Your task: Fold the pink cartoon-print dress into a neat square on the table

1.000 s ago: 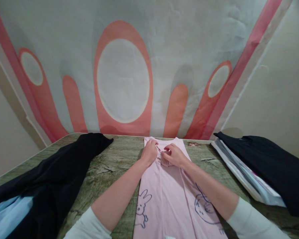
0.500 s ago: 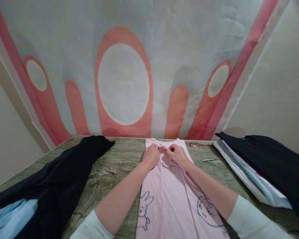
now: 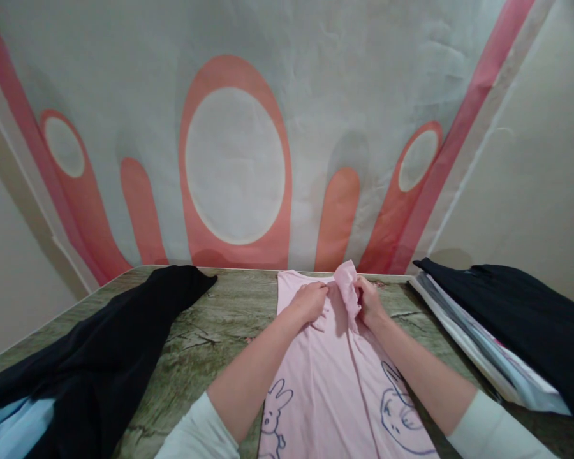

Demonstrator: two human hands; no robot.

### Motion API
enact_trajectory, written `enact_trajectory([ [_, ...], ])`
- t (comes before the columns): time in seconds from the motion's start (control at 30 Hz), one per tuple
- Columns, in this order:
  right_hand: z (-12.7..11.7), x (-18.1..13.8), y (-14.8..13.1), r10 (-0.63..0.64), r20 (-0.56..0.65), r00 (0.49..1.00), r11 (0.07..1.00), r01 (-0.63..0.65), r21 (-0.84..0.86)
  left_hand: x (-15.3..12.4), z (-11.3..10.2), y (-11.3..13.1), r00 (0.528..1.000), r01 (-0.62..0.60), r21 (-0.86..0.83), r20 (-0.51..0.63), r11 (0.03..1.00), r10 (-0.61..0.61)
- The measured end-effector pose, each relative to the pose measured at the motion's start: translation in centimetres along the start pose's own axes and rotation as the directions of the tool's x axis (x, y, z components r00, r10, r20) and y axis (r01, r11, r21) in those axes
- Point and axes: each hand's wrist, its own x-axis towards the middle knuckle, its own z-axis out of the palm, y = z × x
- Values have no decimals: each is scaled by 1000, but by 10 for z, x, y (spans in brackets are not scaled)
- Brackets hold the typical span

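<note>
A pink garment (image 3: 325, 389) with dark rabbit line drawings lies lengthwise on the table, its neck and shoulder end near the far edge. My left hand (image 3: 310, 301) is closed on the fabric near the neckline, thumb and fingers pinching it. To the right, my right hand (image 3: 369, 302) grips the right shoulder part, which is lifted and bunched above the table. Between the two hands the cloth is creased. The fingertips of my right hand are partly hidden behind the raised fabric.
A crumpled black garment (image 3: 119, 344) lies on the left, with light blue cloth (image 3: 19, 424) at its lower edge. On the right is a stack of folded clothes (image 3: 502, 363) topped by a black one (image 3: 516, 306). The wood-patterned table (image 3: 220, 331) meets a printed backdrop (image 3: 310, 95).
My right hand has moved right and raised the garment's right shoulder part into a bunch. My left hand has shifted slightly right along the neckline, still gripping cloth.
</note>
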Motion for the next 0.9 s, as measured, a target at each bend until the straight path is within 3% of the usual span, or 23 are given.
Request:
enact_trajectory([
  [0.3, 5, -8, 0, 48, 87, 995, 994, -56, 96, -7, 4, 3, 996, -89, 73, 18, 993, 87],
  [0.5, 9, -10, -4, 68, 135, 989, 989, -84, 119, -8, 7, 5, 996, -58, 47, 64, 997, 55],
  [0.63, 11, -12, -6, 74, 190, 979, 992, -93, 89, -9, 3, 3, 996, -54, -29, -66, 998, 52],
  [0.77, 10, -15, -8, 91, 248, 965, 992, -111, 65, -11, -7, -15, 947, 169, -53, -266, 984, -177],
  [0.83, 10, -15, -9, 85, 270, 959, 995, -98, 33, -14, -11, -27, 912, 285, -19, -302, 958, -278],
  [0.9, 9, -15, -9, 75, 292, 954, 997, -73, -17, -17, -11, -36, 909, 319, 33, -296, 947, -295],
])
